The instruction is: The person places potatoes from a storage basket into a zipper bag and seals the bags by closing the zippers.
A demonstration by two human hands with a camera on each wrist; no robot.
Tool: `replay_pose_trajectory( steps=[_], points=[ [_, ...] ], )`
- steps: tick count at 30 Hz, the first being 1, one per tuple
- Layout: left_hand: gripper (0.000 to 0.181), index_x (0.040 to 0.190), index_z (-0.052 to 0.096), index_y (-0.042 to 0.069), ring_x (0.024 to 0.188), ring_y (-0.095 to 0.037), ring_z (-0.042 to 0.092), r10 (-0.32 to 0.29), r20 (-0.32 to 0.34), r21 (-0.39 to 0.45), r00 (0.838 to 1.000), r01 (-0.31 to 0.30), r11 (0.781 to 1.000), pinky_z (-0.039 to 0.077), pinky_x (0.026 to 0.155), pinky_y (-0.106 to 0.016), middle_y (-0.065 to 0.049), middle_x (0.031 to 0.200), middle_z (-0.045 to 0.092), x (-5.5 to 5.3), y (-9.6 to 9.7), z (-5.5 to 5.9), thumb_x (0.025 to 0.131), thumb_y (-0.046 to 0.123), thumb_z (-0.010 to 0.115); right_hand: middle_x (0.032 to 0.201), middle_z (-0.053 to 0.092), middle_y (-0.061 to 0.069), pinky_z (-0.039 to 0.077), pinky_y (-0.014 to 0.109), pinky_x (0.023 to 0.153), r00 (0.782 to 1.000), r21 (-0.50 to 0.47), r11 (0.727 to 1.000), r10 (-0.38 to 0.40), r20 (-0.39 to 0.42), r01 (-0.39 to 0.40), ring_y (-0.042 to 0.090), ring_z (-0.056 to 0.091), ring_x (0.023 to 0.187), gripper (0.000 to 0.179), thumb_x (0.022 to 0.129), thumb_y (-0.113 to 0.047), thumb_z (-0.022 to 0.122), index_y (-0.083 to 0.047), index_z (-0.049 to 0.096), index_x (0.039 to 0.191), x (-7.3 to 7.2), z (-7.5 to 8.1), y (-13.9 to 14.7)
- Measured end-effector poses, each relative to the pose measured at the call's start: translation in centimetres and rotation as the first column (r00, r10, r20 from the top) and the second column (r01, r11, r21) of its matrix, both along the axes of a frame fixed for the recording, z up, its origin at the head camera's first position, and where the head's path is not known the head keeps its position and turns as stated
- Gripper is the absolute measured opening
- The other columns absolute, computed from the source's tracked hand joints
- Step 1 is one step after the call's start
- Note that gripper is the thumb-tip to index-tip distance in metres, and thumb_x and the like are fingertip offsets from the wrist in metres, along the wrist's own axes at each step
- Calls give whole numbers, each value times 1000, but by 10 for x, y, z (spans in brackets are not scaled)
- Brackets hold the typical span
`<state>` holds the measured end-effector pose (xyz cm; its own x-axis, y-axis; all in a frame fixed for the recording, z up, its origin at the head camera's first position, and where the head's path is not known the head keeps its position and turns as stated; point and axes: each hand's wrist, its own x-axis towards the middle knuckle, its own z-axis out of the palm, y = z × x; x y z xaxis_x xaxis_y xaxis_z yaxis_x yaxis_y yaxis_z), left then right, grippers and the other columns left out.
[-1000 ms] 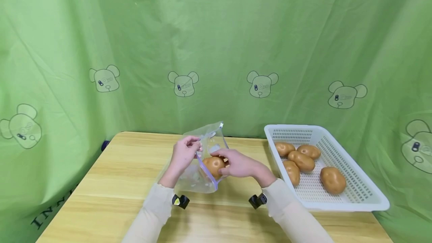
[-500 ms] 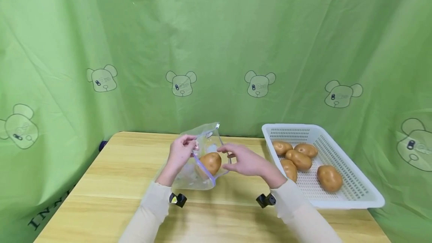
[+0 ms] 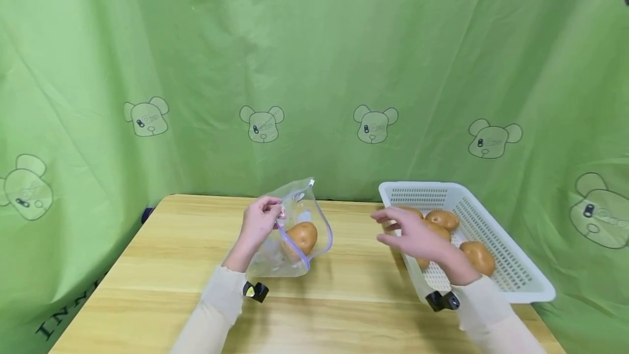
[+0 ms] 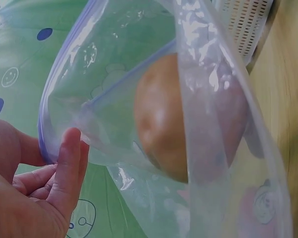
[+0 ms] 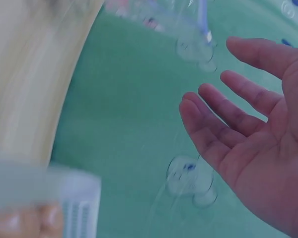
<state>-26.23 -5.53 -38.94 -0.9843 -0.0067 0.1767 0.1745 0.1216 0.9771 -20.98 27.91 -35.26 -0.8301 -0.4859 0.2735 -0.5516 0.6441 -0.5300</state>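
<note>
My left hand (image 3: 259, 222) pinches the rim of a clear zip bag (image 3: 275, 261) with a purple-edged mouth, which gapes toward the right. Inside the bag, just within the mouth, lies a brown potato (image 3: 302, 238); the left wrist view shows the potato (image 4: 161, 119) partly behind the bag's plastic. My right hand (image 3: 417, 236) holds nothing and hovers over the left side of a white slotted basket (image 3: 530, 291), its fingers extended and spread in the right wrist view. Several potatoes (image 3: 478, 257) lie in the basket, some of them partly hidden by the right hand.
A light wooden table (image 3: 162, 266) carries the bag and the basket. Behind it hangs a green curtain (image 3: 314, 70) printed with bear heads. Bare wood lies between the bag and the basket.
My right hand has let go of the potato in the bag, drawn out of the mouth and moved right to the basket. The left hand keeps its pinch on the rim.
</note>
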Motion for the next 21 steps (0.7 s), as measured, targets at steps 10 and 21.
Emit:
replay_pose_trajectory(
  steps=[10,21],
  points=[
    [21,110,63,-4,69,-17,62,11,-2,6,1000,-11,1000,58,63,-30,-15,85,65,1,-1,-1,90,1,55,113,60,20,53,48,81,994,28,995,-98,-46,100,35,59,96,40,81,-5,72,6,58,117,6,-23,53],
    [22,110,62,-7,71,-17,63,11,4,14,1000,-12,1000,57,62,-28,-17,88,65,-1,-3,-2,90,0,56,128,51,25,46,56,90,972,-64,979,-180,151,191,48,49,113,55,81,-11,73,3,50,128,-1,-56,101]
  ],
)
